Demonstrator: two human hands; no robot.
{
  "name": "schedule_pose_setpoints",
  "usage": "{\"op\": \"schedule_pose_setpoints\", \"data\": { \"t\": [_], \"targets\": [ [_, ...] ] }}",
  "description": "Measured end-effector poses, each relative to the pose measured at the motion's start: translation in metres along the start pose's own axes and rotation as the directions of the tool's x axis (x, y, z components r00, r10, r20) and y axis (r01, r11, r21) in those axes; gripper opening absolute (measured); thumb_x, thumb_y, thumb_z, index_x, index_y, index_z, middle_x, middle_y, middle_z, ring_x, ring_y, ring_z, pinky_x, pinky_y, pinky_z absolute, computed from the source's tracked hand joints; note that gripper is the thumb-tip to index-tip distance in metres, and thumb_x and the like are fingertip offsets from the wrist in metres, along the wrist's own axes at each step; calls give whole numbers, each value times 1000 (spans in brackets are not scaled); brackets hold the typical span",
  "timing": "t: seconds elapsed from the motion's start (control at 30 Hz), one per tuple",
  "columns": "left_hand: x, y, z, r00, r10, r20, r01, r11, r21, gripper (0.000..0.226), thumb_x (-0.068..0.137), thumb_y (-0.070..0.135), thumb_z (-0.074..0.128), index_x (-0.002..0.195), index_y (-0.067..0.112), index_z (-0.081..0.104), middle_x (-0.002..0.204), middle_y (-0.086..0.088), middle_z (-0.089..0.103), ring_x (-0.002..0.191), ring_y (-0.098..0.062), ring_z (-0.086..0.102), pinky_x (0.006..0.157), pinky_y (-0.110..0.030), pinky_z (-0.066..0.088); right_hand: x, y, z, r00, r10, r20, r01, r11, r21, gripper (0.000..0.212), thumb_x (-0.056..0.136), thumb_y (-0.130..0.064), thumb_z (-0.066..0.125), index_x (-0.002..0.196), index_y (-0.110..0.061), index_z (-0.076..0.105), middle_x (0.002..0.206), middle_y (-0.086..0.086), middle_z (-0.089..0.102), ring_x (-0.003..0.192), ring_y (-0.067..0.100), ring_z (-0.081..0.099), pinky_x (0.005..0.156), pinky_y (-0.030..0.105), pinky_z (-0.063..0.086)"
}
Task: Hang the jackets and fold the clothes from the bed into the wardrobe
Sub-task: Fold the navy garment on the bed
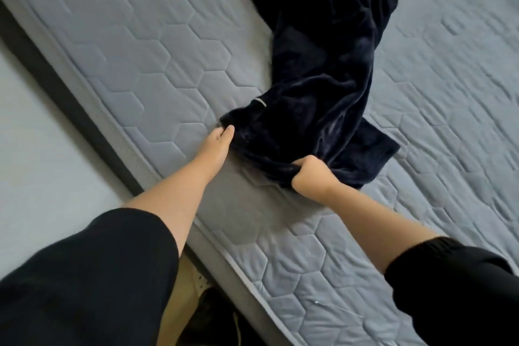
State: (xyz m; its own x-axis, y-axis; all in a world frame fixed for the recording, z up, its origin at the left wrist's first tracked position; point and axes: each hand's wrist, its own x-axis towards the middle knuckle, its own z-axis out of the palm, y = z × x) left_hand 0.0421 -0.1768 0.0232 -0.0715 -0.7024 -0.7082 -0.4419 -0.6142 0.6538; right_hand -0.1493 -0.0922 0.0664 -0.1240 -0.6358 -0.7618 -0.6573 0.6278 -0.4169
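Head view: grey quilted mattress.

One dark garment, one mattress, two hands.

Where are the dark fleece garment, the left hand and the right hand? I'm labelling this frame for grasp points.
dark fleece garment (323,78), head view, on its crumpled middle.
left hand (220,140), head view, on the back of the hand at the garment's edge.
right hand (309,175), head view, on the knuckles of the fist.

The head camera is looking steeply down, close over the mattress edge, which is running diagonally below it.
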Motion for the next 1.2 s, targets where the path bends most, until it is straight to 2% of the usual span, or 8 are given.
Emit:
{"op": "schedule_pose_setpoints", "data": {
  "t": [0.1, 0.27, 0.37, 0.47, 0.57, 0.77, 0.97, 1.2],
  "targets": [
    [-28, 10, 16, 980, -168, 106, 197, 884, -424, 34, 90, 31, 63, 120, 25, 49, 119, -5, 62, 98, -26, 65, 71, -44, 59, -38, 9, 18, 1000, -28, 6, 27, 997, 68, 27, 71, -7, 50, 83, -28, 62, 65, -4, 60, 68, 21, 61, 50, 23, 42],
    [-57, 8, 38, 995, -2, -97, 25, 970, 241, 34, 82, -1, 45, 108, 13, 63, 102, -12, 62, 90, -33, 59, 71, -34, 54, -38, 23, 9, 813, -387, -435, 211, 892, -400, 83, 70, -18, 72, 143, -16, 33, 133, 13, 43, 125, 33, 38, 107, 42, 29],
    [-62, -1, 41, 998, 53, 28, -60, 833, 550, 39, 84, 5, 44, 116, 14, 63, 116, -10, 61, 104, -33, 57, 78, -33, 45, -7, 20, -27, 814, -451, -365, 155, 775, -612, 107, 76, -25, 70, 151, -27, -5, 158, 11, 4, 146, 32, 1, 115, 54, -3],
    [-67, -5, 39, 995, 95, 37, -100, 865, 491, 39, 86, 9, 43, 118, 19, 61, 109, -7, 63, 92, -28, 58, 70, -30, 42, 22, 8, -39, 871, -433, -232, 189, 732, -655, 110, 76, -16, 66, 150, -30, -14, 139, 6, 45, 135, 28, 31, 114, 57, -4],
    [-75, -13, 33, 991, 111, -68, -80, 932, 353, 30, 86, 8, 43, 103, 25, 61, 84, 1, 61, 72, -20, 56, 58, -28, 41, 28, -7, -24, 919, -340, -199, 183, 816, -548, 99, 78, -6, 56, 152, -27, -6, 80, -1, 57, 88, 26, 56, 114, 46, 24],
    [-118, -36, 18, 983, -83, -165, 109, 982, 154, 22, 87, 5, 44, 93, 17, 62, 70, -1, 54, 57, -14, 45, 45, -21, 33, -23, 9, 28, 952, -297, -68, 244, 877, -413, 51, 81, -12, 58, 130, -17, 47, 114, 12, 56, 105, 34, 54, 82, 32, 43],
    [-176, 2, -5, 961, -210, -181, 175, 966, -190, 43, 94, 26, 44, 136, 16, 46, 125, -9, 54, 105, -26, 52, 84, -35, 42, -103, -1, 33, 970, -237, -48, 240, 966, 95, 36, 78, -1, 47, 101, -15, 71, 93, 2, 71, 91, 22, 64, 72, 22, 46],
    [-282, 46, -28, 969, -126, -211, 123, 992, -26, 54, 93, 26, 44, 145, 19, 35, 139, -8, 48, 120, -30, 49, 90, -35, 43, -197, -28, 19, 957, -287, -46, 288, 920, 267, 28, 77, 2, 53, 81, -22, 68, 65, -12, 63, 65, 5, 58, 57, 11, 44]
  ]
}}
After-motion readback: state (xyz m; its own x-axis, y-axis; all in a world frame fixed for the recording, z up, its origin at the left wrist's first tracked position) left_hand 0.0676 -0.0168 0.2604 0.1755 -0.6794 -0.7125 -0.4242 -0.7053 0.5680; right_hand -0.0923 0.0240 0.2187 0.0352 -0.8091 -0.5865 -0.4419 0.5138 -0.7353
